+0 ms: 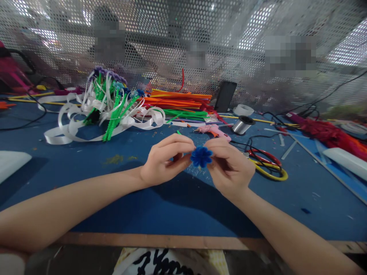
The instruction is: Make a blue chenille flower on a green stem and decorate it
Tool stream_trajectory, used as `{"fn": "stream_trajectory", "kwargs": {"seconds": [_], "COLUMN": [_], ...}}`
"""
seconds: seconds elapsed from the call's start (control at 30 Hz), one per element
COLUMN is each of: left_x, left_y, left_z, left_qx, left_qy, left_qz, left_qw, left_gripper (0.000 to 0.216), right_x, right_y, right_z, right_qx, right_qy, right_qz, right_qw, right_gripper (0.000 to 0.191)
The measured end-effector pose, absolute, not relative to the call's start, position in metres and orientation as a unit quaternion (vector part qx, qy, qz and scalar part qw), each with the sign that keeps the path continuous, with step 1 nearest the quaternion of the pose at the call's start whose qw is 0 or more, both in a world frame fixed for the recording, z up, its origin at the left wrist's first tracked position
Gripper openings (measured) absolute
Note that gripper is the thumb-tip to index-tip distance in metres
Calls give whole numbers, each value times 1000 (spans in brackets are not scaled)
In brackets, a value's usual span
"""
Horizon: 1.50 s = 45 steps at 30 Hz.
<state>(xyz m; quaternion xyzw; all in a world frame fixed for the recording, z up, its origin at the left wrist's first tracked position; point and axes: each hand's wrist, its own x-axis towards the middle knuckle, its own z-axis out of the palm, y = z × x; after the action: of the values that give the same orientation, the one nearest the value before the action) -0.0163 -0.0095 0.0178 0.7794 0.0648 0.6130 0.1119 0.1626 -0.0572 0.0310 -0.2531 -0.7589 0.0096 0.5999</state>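
A small blue pipe-cleaner flower [201, 156] is held between both hands above the blue table [177, 206]. My left hand [164, 159] pinches its left side with fingers curled closed. My right hand [229, 165] grips its right side, fingers bent round it. A green stem tip [179, 132] shows just above my left fingers. Both forearms reach in from the table's near edge.
A bundle of finished pipe-cleaner flowers with white ribbon [106, 103] lies at back left. Orange and green pipe cleaners [177, 103] are stacked behind. A pink glue gun [213, 131], a wire spool [242, 125] and red-yellow pliers [268, 164] lie right of the hands. A perforated screen stands behind.
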Motion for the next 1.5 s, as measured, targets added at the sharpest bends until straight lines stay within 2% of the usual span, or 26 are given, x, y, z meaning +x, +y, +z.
{"fn": "stream_trajectory", "kwargs": {"seconds": [0.57,0.83,1.17,1.37,1.5], "left_x": [-11,-14,-16,-15,-15], "left_y": [-12,-11,-10,-9,-9], "left_z": [11,16,16,17,16], "left_qx": [734,757,770,769,777], "left_qy": [95,76,65,67,67], "left_qz": [627,620,620,606,598], "left_qw": [244,191,134,191,184], "left_gripper": [9,10,7,10,15], "right_x": [160,167,165,172,175], "right_y": [-52,-56,-58,-56,-56], "right_z": [22,29,29,35,38], "right_qx": [-264,-269,-265,-256,-256], "right_qy": [-735,-762,-769,-779,-767], "right_qz": [14,-18,-9,-4,15], "right_qw": [625,589,582,573,588], "right_gripper": [22,29,27,30,32]}}
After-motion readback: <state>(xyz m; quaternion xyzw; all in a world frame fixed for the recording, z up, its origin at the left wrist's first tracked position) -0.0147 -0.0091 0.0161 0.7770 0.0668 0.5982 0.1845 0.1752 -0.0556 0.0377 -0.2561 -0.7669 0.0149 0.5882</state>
